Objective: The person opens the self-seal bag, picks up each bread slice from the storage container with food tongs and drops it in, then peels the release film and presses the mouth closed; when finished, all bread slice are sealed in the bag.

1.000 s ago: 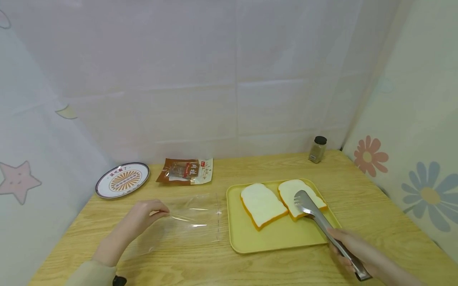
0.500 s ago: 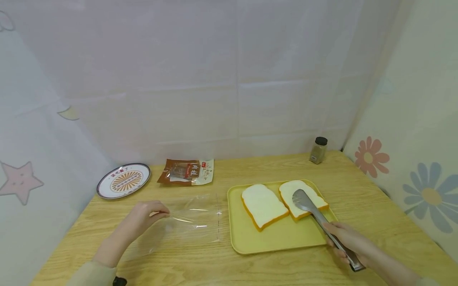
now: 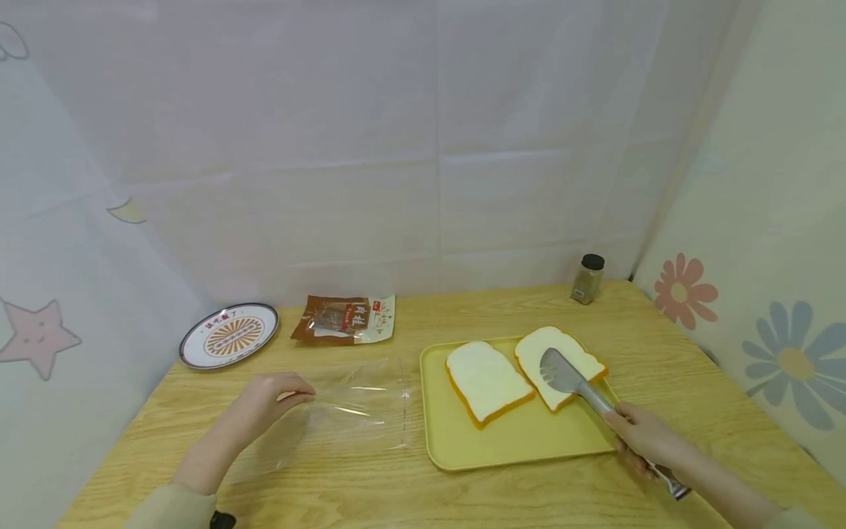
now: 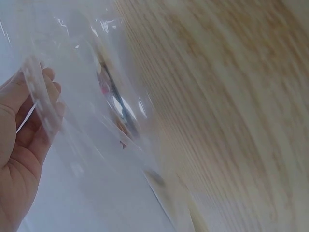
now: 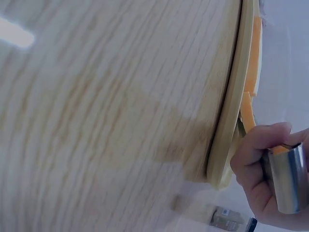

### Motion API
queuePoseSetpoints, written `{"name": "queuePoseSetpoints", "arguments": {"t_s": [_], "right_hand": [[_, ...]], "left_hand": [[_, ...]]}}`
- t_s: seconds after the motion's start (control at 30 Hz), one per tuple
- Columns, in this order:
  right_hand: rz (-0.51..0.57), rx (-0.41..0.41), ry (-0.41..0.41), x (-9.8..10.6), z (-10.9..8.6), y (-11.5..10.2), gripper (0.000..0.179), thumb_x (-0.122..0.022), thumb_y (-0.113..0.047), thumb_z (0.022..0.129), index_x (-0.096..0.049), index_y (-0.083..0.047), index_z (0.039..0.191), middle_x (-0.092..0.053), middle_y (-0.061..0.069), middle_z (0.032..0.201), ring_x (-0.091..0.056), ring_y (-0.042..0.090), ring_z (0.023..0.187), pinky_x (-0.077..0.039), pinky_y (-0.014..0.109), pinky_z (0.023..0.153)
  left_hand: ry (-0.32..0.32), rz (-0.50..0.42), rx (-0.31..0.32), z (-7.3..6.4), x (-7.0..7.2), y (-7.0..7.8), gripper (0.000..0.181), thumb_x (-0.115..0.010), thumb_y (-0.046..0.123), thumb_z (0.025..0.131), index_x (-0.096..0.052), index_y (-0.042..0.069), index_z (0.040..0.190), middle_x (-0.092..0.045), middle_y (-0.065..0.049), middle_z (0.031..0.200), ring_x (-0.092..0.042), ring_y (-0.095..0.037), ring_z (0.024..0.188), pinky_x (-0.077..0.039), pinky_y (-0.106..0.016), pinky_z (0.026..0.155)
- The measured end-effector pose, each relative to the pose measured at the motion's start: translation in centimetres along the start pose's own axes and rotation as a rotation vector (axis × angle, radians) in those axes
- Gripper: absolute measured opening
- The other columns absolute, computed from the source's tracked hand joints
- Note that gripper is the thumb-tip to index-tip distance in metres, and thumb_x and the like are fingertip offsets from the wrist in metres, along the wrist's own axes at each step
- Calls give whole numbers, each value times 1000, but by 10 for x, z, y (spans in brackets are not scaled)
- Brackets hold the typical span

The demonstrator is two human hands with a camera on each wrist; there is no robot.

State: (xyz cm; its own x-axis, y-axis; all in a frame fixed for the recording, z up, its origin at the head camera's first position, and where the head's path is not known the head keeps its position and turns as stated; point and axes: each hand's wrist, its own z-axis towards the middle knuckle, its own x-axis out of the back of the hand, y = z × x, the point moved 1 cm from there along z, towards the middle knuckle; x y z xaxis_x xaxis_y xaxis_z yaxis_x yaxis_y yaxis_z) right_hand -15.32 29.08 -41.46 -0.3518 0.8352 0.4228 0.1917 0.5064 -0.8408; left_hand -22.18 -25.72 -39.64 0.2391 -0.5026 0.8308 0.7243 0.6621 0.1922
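My left hand (image 3: 258, 404) pinches the edge of a clear plastic bag (image 3: 360, 433) between thumb and fingers; the left wrist view shows its film spreading away from the fingertips (image 4: 50, 75). In my right hand (image 3: 654, 441) is a pair of metal tongs (image 3: 595, 400), gripped with curled fingers. One arm of the tongs lies over the right bread slice (image 3: 575, 353); the other arm is hidden beneath. That slice sits at a tilt in the right wrist view, over the yellow tray (image 3: 512, 444). Beside it, the left bread slice (image 3: 485, 382) lies flat on the tray.
A patterned plate (image 3: 229, 336) leans at the back left of the wooden table (image 3: 370, 492). To its right lies a brown and white food packet (image 3: 344, 319). A small jar with a black lid (image 3: 587, 279) stands at the back right, near the flowered wall covering.
The tongs have closed in on the right slice, and it has turned and tilted, its far edge shifting up in the view. My left hand keeps its hold on the bag.
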Motion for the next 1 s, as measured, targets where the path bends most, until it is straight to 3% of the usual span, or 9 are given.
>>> {"name": "queuePoseSetpoints", "arguments": {"t_s": [0.23, 0.43, 0.7, 1.0], "right_hand": [[-134, 74, 150, 5, -2, -3, 29, -41, -23, 101, -49, 4, 92, -49, 4, 64, -32, 3, 36, -33, 17, 31], [-172, 121, 208, 15, -7, -3, 30, -45, -22, 101, -55, 6, 99, -50, 4, 62, -31, 1, 33, -36, 23, 27], [-150, 214, 96, 21, -14, -12, 34, -47, -26, 100, -58, 6, 95, -49, -1, 59, -35, 0, 36, -38, 25, 27], [-60, 233, -178, 10, -7, -32, 38, -45, -27, 101, -58, 9, 102, -50, 0, 62, -32, 1, 35, -34, 21, 27]], "left_hand": [[8, -16, -23, 0, 0, 0, 18, -76, -3, 70, -73, 12, 79, -70, 6, 75, -63, -1, 69, -46, -4, 63], [0, -42, -8, -2, 0, 0, 18, -75, -5, 70, -73, 10, 80, -70, 4, 75, -64, -2, 69, -51, -11, 61], [-11, -38, 12, -4, 2, 1, 18, -76, -4, 70, -73, 11, 81, -70, 6, 76, -64, -2, 70, -55, -21, 58], [-3, -39, 16, -2, 1, 1, 17, -76, -2, 71, -74, 12, 81, -70, 6, 76, -63, 0, 69, -54, -18, 57]]}}
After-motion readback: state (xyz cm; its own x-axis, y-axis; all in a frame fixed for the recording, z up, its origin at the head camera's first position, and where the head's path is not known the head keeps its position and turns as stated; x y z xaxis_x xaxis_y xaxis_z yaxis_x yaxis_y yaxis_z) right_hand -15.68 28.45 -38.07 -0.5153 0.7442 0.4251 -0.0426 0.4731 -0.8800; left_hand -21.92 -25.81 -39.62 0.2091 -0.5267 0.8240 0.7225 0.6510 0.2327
